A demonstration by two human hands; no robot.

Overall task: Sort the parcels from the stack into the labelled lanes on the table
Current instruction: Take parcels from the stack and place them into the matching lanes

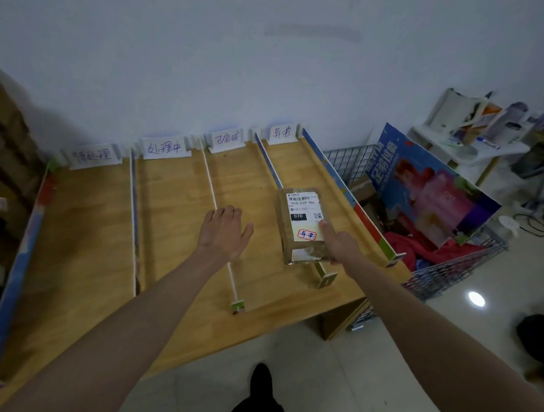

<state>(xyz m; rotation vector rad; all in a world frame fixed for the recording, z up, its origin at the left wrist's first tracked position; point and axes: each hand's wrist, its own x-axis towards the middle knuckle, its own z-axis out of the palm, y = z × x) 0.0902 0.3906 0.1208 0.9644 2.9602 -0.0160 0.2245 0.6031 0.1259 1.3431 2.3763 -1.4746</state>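
**One parcel at the rightmost lane, both hands over the tabletop**

Pale blue wall stands behind a wooden tabletop [174, 219], which is divided by thin upright strips into four lanes running away from the person. At the far end of each lane stands a small white card with handwriting: the lane cards [164, 147]. The rightmost card [282, 132] belongs to the lane beside the coloured side board.

A brown cardboard parcel [301, 226] lies at the near part of this rightmost lane. Its left edge seems to sit over the divider strip [268, 161], so I cannot tell if it lies fully flat inside the lane. On top it has a white shipping label with a barcode, the number 070 and a red stamped mark.

The right hand [341, 246] is at the near right corner of the parcel. Its thumb lies on the top face next to the label, and the other fingers go down the right side, so its grip pinches the parcel.

The left hand [223, 230] hovers, palm down, over the third lane, just left of the parcel and not touching it. Its fingers are spread and relaxed, and it holds nothing.

To the right of the tabletop stands a wire basket [451, 271] with red cloth and a big blue printed board [424, 186] inside. Grey tiled floor is below.
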